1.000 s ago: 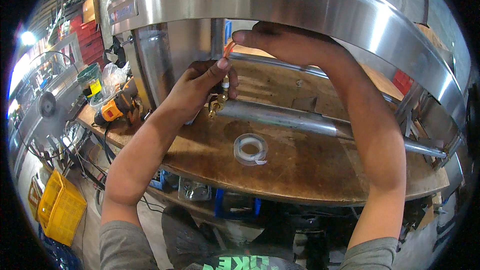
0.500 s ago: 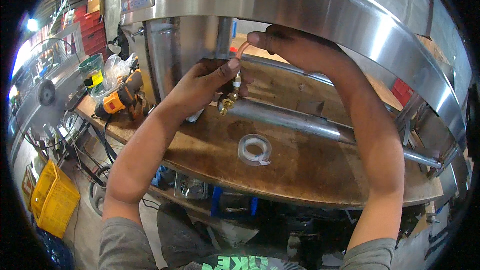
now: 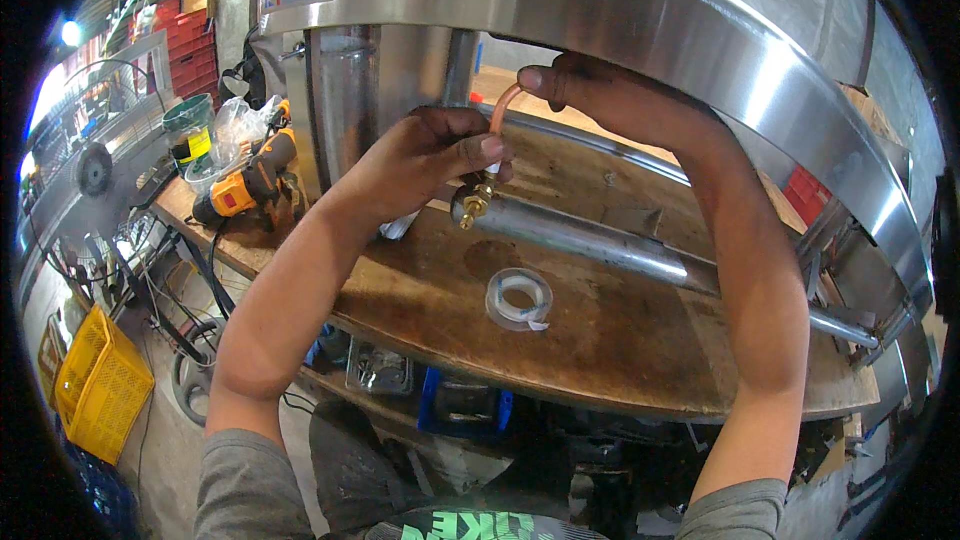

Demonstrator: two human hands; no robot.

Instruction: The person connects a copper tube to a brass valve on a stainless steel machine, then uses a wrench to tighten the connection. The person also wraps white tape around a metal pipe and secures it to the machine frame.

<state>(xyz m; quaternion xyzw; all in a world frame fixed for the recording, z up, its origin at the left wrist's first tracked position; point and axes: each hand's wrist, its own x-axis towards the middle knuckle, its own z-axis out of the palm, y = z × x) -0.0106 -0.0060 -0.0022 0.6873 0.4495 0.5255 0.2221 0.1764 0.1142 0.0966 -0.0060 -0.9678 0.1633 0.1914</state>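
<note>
A bent copper tube [image 3: 503, 112] with a brass fitting [image 3: 476, 206] at its lower end is between my two hands. My left hand [image 3: 450, 147] is closed round the lower part of the tube, thumb on top, just above the fitting. A white band shows partly beneath its fingers. At the tube's upper bend, my right hand [image 3: 600, 98] has its thumb against the copper; its other fingers are partly hidden below the curved stainless steel rim [image 3: 560, 0]. On the wooden bench [image 3: 600, 350] below lies a roll of white tape [image 3: 496, 305] with a loose end.
A steel pipe [image 3: 585, 238] runs across the bench behind the tape. An orange-and-black power drill [image 3: 245, 185] stands at the left edge, near a green container [image 3: 188, 120] and a plastic bag [image 3: 240, 130]. A yellow crate [image 3: 105, 380] sits on the floor.
My left fingers have shifted down the tube toward the brass fitting, so more copper shows above them and less white band below. My right hand still holds the upper bend. The view has shifted slightly.
</note>
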